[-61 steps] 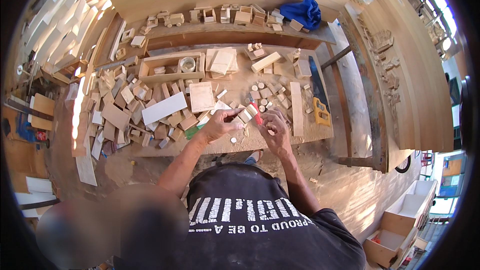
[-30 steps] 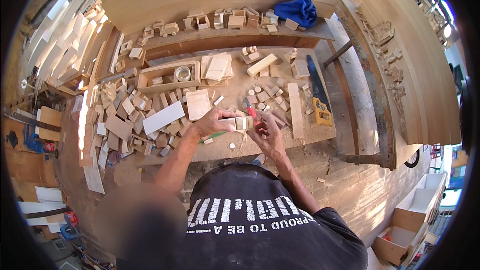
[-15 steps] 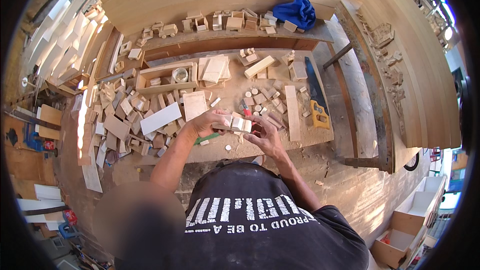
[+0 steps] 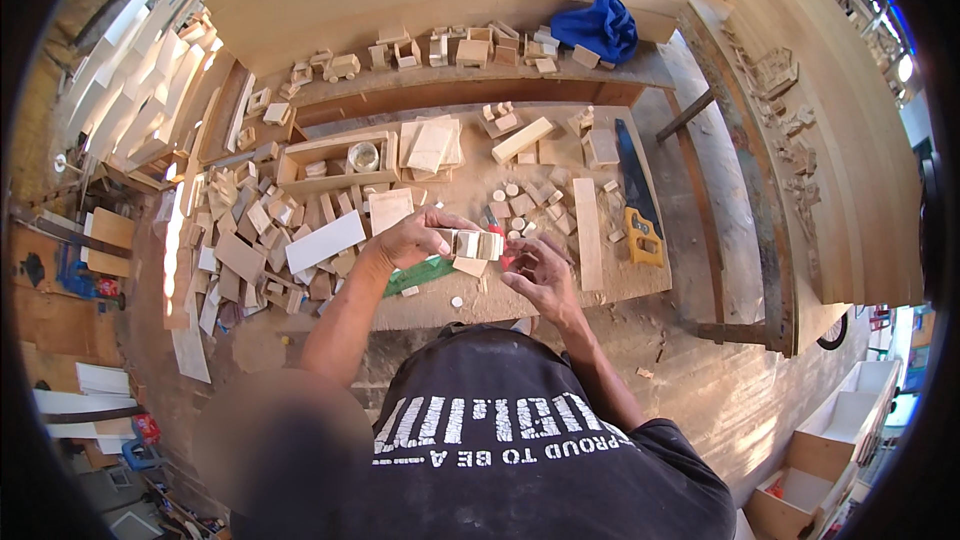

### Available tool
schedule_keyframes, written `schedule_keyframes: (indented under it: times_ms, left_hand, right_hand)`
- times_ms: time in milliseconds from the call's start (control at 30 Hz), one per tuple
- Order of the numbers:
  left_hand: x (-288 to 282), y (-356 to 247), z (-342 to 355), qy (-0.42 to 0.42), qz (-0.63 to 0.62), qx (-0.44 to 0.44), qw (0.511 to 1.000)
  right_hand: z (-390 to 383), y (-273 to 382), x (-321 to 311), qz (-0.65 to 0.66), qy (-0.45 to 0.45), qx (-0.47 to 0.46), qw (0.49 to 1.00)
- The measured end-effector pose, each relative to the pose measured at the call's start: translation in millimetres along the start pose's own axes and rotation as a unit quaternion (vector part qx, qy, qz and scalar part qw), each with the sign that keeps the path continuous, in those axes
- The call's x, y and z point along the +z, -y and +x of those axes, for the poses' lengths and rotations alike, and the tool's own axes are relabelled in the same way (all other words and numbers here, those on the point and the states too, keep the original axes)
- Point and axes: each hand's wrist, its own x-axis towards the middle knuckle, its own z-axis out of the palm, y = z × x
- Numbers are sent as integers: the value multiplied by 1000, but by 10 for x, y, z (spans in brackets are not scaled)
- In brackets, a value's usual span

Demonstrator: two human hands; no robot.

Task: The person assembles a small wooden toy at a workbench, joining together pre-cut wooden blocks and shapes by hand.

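- L hand point(image 4: 415, 239) pinches L end of small pale wooden piece point(image 4: 468, 244); piece is held betw. both hands, above front part of bench point(image 4: 625, 285).
- R hand point(image 4: 543, 268) is half-curled at piece's R end; can't tell if it grips anything.
- Red item point(image 4: 497, 229), prob. a tool, shows right by that end; can't tell if held or lying.
- Risk: piece could twist or slip if pushed from R, since only L grip is clearly firm.
- If red item has a sharp tip, a slip could nick R fingers, they're v. close.
- Dropped piece could land on green strip point(image 4: 420, 275) or knock white disc point(image 4: 457, 302) off, as disc sits nr. front edge.
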Motion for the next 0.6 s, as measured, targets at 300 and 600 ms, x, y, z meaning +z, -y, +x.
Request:
schedule_keyframes:
  times_ms: [300, 600]
  left_hand:
    - [147, -101, 41, -44, 78, 65, 994]
    - [439, -58, 82, -153, 93, 151, 972]
  right_hand:
    - [45, 380, 127, 23, -16, -22, 999]
    - [236, 461, 361, 67, -44, -53, 995]
